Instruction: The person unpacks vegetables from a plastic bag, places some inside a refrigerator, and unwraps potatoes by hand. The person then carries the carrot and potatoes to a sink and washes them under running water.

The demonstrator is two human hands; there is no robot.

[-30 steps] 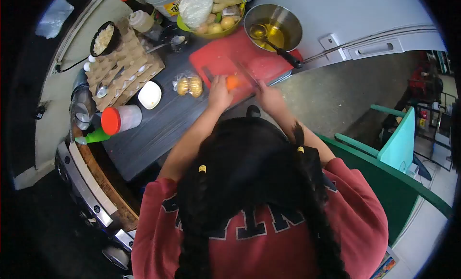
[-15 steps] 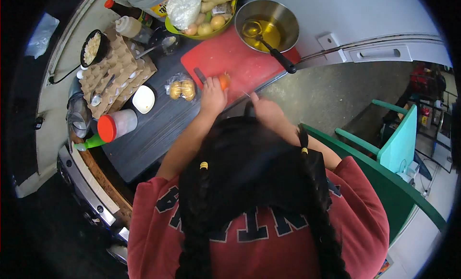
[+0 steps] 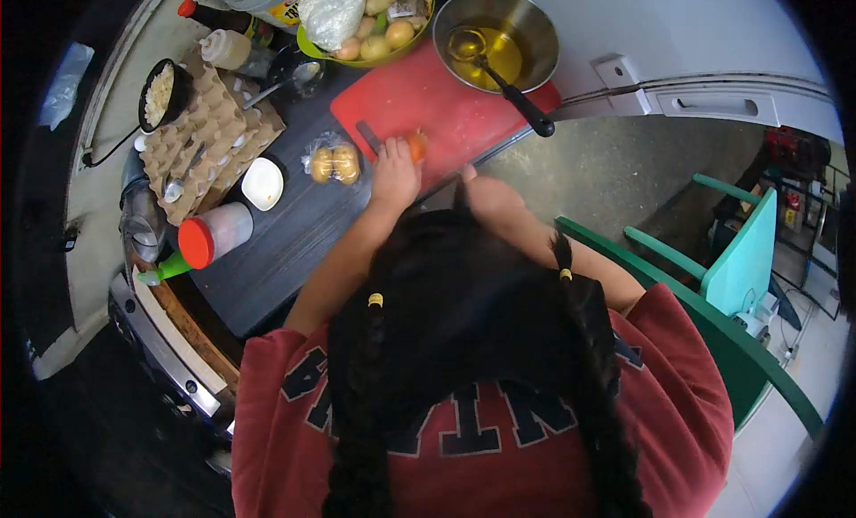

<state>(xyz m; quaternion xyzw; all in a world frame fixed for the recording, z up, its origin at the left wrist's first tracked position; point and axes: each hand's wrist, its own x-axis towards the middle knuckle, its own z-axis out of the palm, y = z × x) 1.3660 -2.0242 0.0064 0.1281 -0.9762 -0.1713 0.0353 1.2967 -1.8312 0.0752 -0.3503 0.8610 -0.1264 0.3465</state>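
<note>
My left hand (image 3: 395,172) rests on the red cutting board (image 3: 455,103), fingers closed against a small orange-red piece of produce that looks like a tomato (image 3: 416,146). Just right of it, past the board's near edge, my right hand (image 3: 495,201) is closed around a knife, whose dark handle (image 3: 461,195) shows beside the thumb. The blade cannot be made out now. A grey slot shows in the board by my left fingertips. Left of that hand lies a clear bag of round yellowish items (image 3: 334,164).
A steel pot (image 3: 542,50) with oil and a ladle (image 3: 526,108) stands on the board's far end. Behind are a green bowl of vegetables (image 3: 374,47) and egg trays (image 3: 201,130). A red-lidded jar (image 3: 227,231) and white dish (image 3: 263,184) stand left; a green chair (image 3: 740,250) is right.
My right hand has drawn slightly back toward my body, and the blade visible before is now out of sight. My left hand stays on the tomato-like piece. The view has shifted slightly.
</note>
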